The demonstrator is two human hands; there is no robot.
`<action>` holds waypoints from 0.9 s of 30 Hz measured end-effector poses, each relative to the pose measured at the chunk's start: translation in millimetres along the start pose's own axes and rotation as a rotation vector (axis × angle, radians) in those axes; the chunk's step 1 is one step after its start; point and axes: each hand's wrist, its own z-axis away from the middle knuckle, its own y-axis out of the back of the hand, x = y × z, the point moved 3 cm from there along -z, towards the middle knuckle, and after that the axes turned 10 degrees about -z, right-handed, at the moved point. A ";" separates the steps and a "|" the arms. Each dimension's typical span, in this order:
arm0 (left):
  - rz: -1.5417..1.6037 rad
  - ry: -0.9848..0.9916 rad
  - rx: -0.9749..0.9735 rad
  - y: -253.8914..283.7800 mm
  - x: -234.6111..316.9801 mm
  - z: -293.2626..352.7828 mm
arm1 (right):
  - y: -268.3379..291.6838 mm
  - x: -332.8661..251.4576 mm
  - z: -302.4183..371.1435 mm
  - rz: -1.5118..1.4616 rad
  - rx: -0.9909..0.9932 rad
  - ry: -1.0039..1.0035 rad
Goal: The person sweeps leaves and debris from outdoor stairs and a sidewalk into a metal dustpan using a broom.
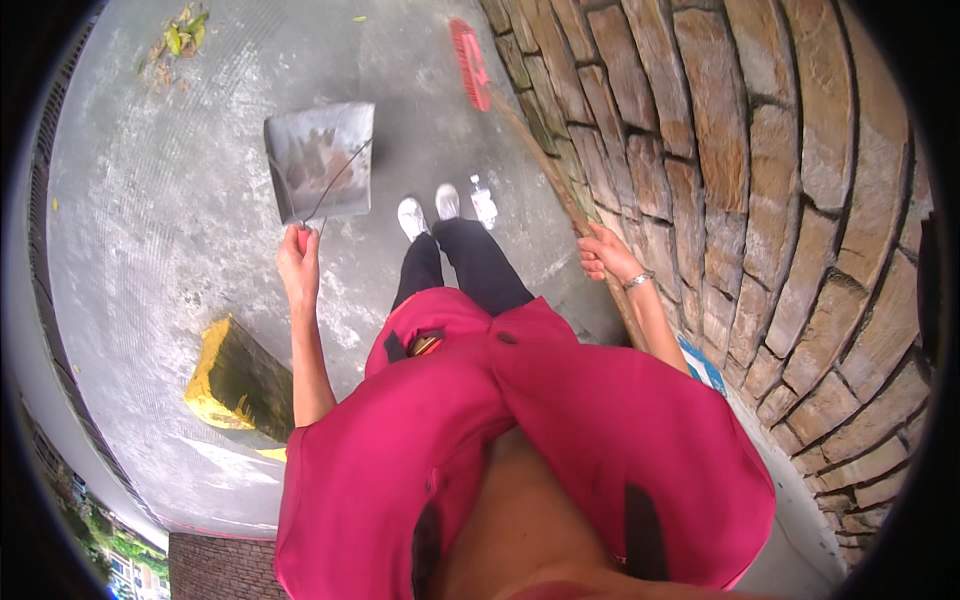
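My left hand [298,258] is closed round the red grip of a metal dustpan [350,195], which hangs by a thin wire handle out ahead on my left. The pan is grey with brownish stains inside. On my right, my right hand [608,255] is wrapped round the wooden stick of a broom [548,165]. The broom's red bristled head [468,65] points away from me, near the foot of the stone wall. Its lower stick passes under my right forearm.
A stone wall [720,180] runs along my right side. By my white shoes [412,218] is a clear plastic bottle [483,203]. Fallen leaves [180,38] lie at the far left of the concrete floor [150,230]. A yellow-edged block [235,380] stands near my left forearm.
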 end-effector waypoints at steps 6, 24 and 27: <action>-0.065 0.082 0.182 56.4 -34.6 -36.3 | -46.9 -91.3 -70.9 -0.058 0.092 0.022; -0.027 0.612 0.469 151.0 -126.6 -93.0 | -367.8 -412.3 -194.5 0.186 -0.269 0.035; 0.008 0.679 0.492 144.0 -143.9 -128.7 | -427.4 -456.7 -234.9 0.362 -0.239 0.070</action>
